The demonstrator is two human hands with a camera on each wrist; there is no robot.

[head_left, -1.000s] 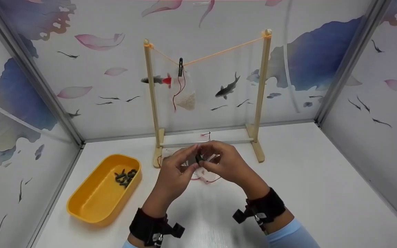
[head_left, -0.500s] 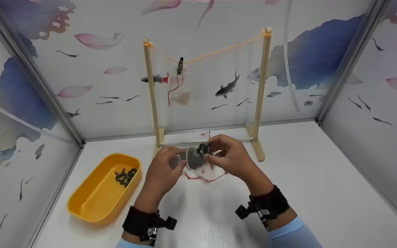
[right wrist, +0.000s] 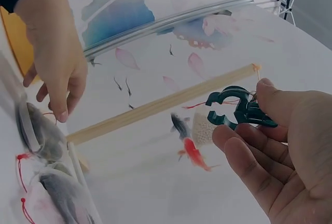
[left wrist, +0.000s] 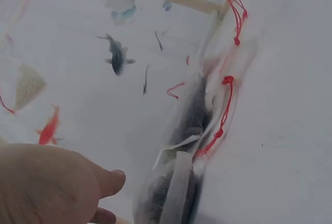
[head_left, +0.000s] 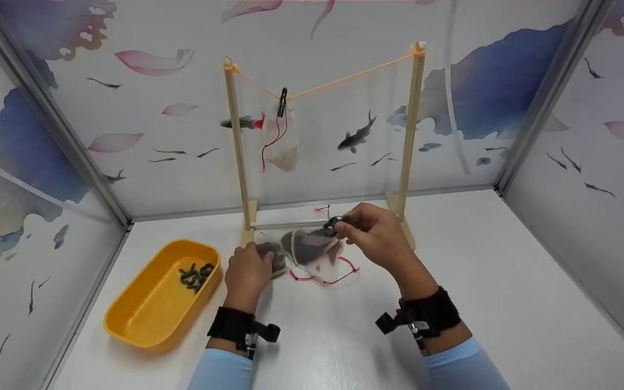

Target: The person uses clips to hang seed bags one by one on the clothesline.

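Observation:
My right hand pinches a dark green plastic clip between thumb and fingers; its jaws stand apart with nothing in them. Relaxed fingers on my left hand hang beside a sheer drawstring bag with dark filling. In the left wrist view, a gap shows between the thumb and that bag. To its right lies another dark-filled bag with red cords. Behind them, a sheer bag of pale grains hangs from an orange string by a dark clip.
Two wooden posts on feet hold the string, joined low down by a pale crossbar. At the left stands a yellow tub with several dark green clips inside. Printed walls enclose the white table.
My hands have moved apart: the right one goes right with the clip, the left one goes left and lower to the dark-filled bag. The hanging bag has swung slightly.

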